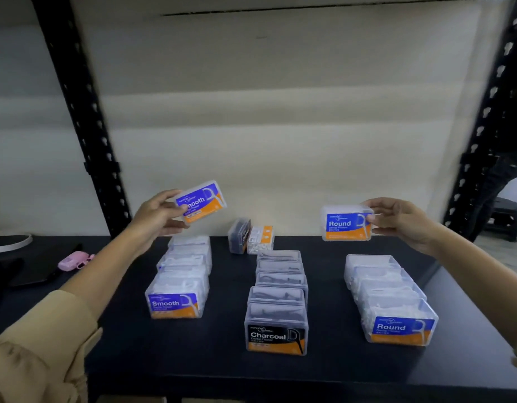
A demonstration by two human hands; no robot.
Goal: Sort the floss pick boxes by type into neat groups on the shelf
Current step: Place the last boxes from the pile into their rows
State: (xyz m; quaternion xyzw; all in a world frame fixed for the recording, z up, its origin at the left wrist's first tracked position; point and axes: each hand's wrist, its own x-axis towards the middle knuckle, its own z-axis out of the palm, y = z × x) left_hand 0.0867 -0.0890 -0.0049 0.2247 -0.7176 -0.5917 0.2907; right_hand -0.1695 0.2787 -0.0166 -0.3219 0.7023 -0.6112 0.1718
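Three rows of clear floss pick boxes stand on the dark shelf (324, 289): a Smooth row (178, 280) on the left, a Charcoal row (277, 301) in the middle, a Round row (388, 298) on the right. My left hand (158, 213) holds a tilted Smooth box (201, 201) in the air above the far end of the Smooth row. My right hand (402, 219) holds a Round box (346, 223) upright above the far end of the Round row. Two loose boxes, one dark (239, 236) and one white (260, 239), stand on end behind the Charcoal row.
Black perforated shelf posts rise at the left (85, 123) and right (484, 126). A pink object (74, 260) lies on a dark surface at the left. A black stool (504, 219) stands beyond the right post. A pale wall panel backs the shelf.
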